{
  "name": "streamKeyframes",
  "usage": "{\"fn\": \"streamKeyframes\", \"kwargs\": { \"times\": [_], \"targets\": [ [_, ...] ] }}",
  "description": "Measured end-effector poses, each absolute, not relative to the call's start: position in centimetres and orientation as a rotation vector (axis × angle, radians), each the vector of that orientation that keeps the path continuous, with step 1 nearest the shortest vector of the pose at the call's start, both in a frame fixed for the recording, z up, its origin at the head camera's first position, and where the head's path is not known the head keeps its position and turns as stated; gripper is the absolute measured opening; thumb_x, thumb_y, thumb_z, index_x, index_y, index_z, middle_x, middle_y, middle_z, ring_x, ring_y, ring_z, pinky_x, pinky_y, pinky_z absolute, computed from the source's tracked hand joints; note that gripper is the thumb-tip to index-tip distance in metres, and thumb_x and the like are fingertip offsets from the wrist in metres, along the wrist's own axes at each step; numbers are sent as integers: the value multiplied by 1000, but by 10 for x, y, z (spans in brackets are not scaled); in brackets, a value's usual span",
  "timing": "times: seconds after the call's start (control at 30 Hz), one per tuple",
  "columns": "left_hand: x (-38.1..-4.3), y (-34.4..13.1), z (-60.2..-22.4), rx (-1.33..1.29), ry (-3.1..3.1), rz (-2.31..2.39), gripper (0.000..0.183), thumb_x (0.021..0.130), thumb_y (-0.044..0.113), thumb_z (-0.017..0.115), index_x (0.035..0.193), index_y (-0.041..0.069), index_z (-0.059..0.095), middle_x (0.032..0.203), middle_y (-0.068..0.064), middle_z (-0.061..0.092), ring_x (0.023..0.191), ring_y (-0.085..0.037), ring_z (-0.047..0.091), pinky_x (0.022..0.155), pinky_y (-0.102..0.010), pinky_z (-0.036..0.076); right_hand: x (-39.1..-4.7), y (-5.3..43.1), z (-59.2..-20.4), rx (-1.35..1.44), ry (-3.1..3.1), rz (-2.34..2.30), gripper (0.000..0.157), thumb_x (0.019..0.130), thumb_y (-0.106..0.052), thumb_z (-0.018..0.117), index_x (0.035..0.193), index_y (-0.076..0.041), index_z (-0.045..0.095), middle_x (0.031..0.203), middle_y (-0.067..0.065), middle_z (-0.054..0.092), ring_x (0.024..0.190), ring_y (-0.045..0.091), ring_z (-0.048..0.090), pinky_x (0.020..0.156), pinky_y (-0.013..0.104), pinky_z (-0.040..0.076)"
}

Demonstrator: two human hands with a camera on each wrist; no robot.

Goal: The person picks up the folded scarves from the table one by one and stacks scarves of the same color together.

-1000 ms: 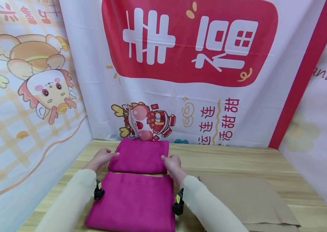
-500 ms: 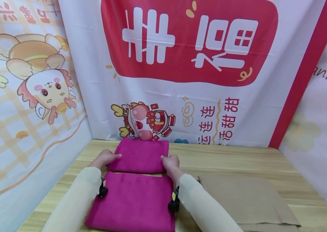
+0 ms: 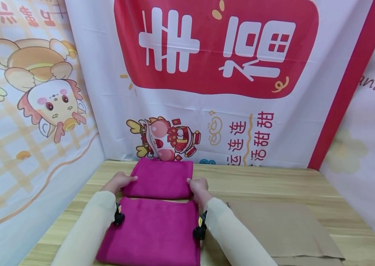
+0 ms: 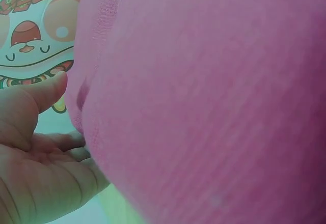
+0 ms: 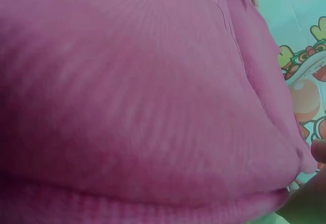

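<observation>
Two folded pieces of magenta knit fabric lie one behind the other. The far folded magenta cloth (image 3: 161,181) is the smaller one, close to the back wall. My left hand (image 3: 121,181) grips its left edge, thumb at the top and fingers partly hidden under the side. On the opposite edge my right hand (image 3: 199,186) holds it the same way, its fingers mostly hidden. The near folded magenta cloth (image 3: 154,231) lies below my wrists. Up close, the left wrist view shows the left thumb (image 4: 51,91) beside the soft fabric (image 4: 204,91); layered folds appear in the right wrist view.
A flat brown paper sheet or bag (image 3: 284,229) lies at the right on the wooden table (image 3: 257,183). Printed cloth walls (image 3: 97,92) enclose the back and both sides. Black wrist cameras (image 3: 118,216) are strapped at both sleeves.
My left forearm has swung inward to the right and the left hand sits slightly lower. The right wrist shifted a little. The far cloth stays nearly in place, its near left corner slightly further left.
</observation>
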State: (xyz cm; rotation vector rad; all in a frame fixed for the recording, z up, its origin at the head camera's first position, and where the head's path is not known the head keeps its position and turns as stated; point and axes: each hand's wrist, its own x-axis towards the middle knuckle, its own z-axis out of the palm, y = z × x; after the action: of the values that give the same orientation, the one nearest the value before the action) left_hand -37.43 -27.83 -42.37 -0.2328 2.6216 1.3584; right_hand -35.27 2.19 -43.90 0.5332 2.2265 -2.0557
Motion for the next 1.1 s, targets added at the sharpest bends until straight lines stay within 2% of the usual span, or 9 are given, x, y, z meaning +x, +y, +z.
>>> {"fn": "streamKeyframes", "kwargs": {
  "times": [0.1, 0.23, 0.3, 0.43, 0.6, 0.8, 0.87, 1.0, 1.1],
  "targets": [
    [-376, -278, -424, -221, 2615, 1356, 56, 97, 21, 56, 127, -24, 37, 118, -32, 47, 95, -28, 54, 87, -38, 50, -351, 24, -438, 543, 2209, -2085, 27, 94, -16, 65, 107, 7, 62, 95, 16, 64, 82, 24, 64, 74, 40, 56],
    [-377, -277, -426, -230, 2611, 1358, 50, 98, 19, 53, 123, -23, 42, 111, -29, 51, 94, -28, 55, 87, -38, 50, -352, 24, -439, 561, 2201, -2083, 26, 93, -16, 66, 106, 6, 62, 93, 14, 64, 80, 23, 63, 69, 38, 55],
    [-378, -278, -427, -239, 2614, 1355, 52, 99, 19, 52, 125, -24, 40, 113, -31, 51, 97, -30, 55, 90, -40, 49, -354, 24, -440, 572, 2197, -2067, 27, 93, -17, 66, 107, 5, 62, 93, 14, 64, 80, 22, 62, 68, 37, 55],
    [-380, -278, -429, -251, 2616, 1356, 56, 99, 20, 50, 129, -26, 36, 123, -36, 47, 107, -36, 52, 96, -43, 46, -357, 26, -442, 581, 2187, -2032, 29, 94, -19, 65, 110, 5, 61, 94, 13, 65, 81, 21, 62, 70, 36, 53],
    [-381, -277, -429, -265, 2586, 1385, 57, 101, 22, 47, 130, -26, 34, 126, -37, 44, 113, -40, 50, 100, -46, 43, -360, 27, -444, 572, 2189, -2005, 31, 94, -20, 65, 112, 5, 60, 92, 12, 65, 81, 21, 61, 72, 36, 51],
    [-379, -274, -425, -275, 2487, 1443, 62, 104, 20, 41, 137, -26, 18, 136, -39, 30, 125, -44, 40, 107, -47, 36, -363, 26, -447, 552, 2141, -2020, 31, 95, -20, 64, 113, 6, 60, 96, 13, 65, 85, 23, 61, 80, 39, 52],
    [-378, -274, -424, -276, 2456, 1477, 61, 104, 19, 41, 138, -26, 16, 136, -38, 31, 122, -41, 43, 105, -46, 38, -364, 26, -448, 546, 2123, -2029, 32, 96, -19, 63, 114, 7, 59, 99, 14, 64, 87, 24, 61, 83, 40, 52],
    [-376, -272, -423, -279, 2474, 1496, 54, 104, 17, 44, 133, -26, 29, 122, -31, 45, 103, -30, 54, 95, -39, 48, -363, 27, -448, 526, 2103, -2033, 34, 97, -19, 62, 117, 9, 57, 102, 15, 63, 90, 24, 61, 88, 42, 52],
    [-376, -272, -423, -297, 2485, 1508, 49, 103, 16, 47, 129, -25, 36, 111, -24, 50, 92, -23, 56, 86, -33, 51, -362, 28, -447, 516, 2103, -2010, 35, 97, -21, 62, 117, 8, 58, 100, 14, 65, 88, 23, 62, 87, 40, 52]
  ]
}}
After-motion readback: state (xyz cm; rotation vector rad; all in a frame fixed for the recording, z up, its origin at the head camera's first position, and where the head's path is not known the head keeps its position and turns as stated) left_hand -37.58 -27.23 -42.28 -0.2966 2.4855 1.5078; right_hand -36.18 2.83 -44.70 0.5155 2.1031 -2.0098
